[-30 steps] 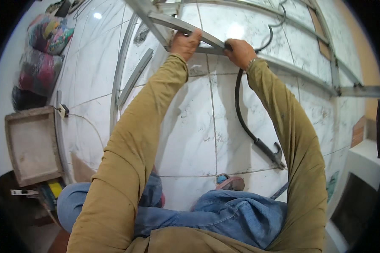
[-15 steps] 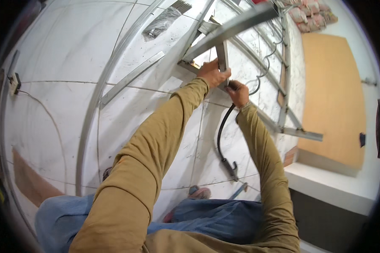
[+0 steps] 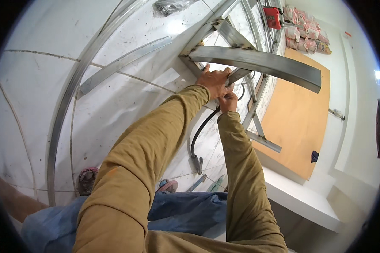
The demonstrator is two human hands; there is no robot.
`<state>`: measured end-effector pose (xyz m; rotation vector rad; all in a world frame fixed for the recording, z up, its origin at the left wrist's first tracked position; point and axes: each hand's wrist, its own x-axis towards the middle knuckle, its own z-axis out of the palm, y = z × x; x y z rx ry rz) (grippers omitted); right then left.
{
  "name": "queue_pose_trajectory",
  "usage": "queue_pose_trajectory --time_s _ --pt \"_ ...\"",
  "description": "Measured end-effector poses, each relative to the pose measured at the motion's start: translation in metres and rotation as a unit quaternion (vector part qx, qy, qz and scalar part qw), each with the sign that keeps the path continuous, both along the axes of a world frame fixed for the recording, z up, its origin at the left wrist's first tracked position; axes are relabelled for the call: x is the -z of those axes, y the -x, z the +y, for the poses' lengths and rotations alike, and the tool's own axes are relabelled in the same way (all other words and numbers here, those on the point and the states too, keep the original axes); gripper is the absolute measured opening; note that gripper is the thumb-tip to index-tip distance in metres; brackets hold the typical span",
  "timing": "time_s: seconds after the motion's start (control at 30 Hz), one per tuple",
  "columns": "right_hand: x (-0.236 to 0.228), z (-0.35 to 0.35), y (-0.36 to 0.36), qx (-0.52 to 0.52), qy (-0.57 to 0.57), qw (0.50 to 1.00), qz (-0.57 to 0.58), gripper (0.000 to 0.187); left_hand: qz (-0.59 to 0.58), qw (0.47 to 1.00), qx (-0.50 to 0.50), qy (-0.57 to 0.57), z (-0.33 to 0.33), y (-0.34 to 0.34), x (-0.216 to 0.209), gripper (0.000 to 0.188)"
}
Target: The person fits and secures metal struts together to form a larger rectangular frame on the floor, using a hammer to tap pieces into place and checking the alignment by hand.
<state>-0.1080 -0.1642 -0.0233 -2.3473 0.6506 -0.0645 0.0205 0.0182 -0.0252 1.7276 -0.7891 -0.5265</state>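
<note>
My left hand (image 3: 215, 82) is closed around a short square metal tube (image 3: 239, 74), below a wide steel bar (image 3: 257, 63) of a metal frame (image 3: 201, 35). Just below it, my right hand (image 3: 228, 102) has its fingers curled in near the tube's lower end. What those fingers grip is hidden. Behind the right wrist runs a black cable (image 3: 197, 134) ending in a welding electrode holder (image 3: 196, 163) on the floor. The wide bar juts out to the right above both hands, and dark weld marks show at the frame's joints.
Long metal tubing (image 3: 67, 99) and a shorter flat metal piece (image 3: 124, 64) lie on the white tiles at left. A wooden panel (image 3: 293, 109) leans at right, above a white ledge (image 3: 297, 198). Stacked sacks (image 3: 308, 31) and a red case (image 3: 272, 17) are farther back.
My view has shifted and turned, and more of the wide bar's right end shows. My hands have come closer together at the short tube, which now slants more to the right.
</note>
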Motion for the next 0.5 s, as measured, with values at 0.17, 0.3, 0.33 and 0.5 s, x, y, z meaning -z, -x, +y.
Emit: queue_pose_trajectory --time_s 0.17,0.3,0.33,0.5 --pt "0.004 -0.007 0.010 0.013 -0.027 1.000 -0.004 0.020 -0.007 1.000 -0.005 0.016 0.004 0.004 -0.001 0.057" --pt "0.004 0.002 -0.002 0.009 -0.031 0.999 -0.017 0.017 -0.020 1.000 -0.002 -0.023 0.001 0.001 -0.002 0.063" --pt "0.005 0.004 0.000 0.020 -0.065 0.997 -0.029 0.015 -0.018 0.999 0.006 -0.035 0.001 0.001 -0.003 0.064" --pt "0.005 -0.004 -0.004 -0.008 0.075 0.997 0.005 0.022 -0.094 0.985 -0.130 0.059 -0.014 0.010 0.007 0.058"
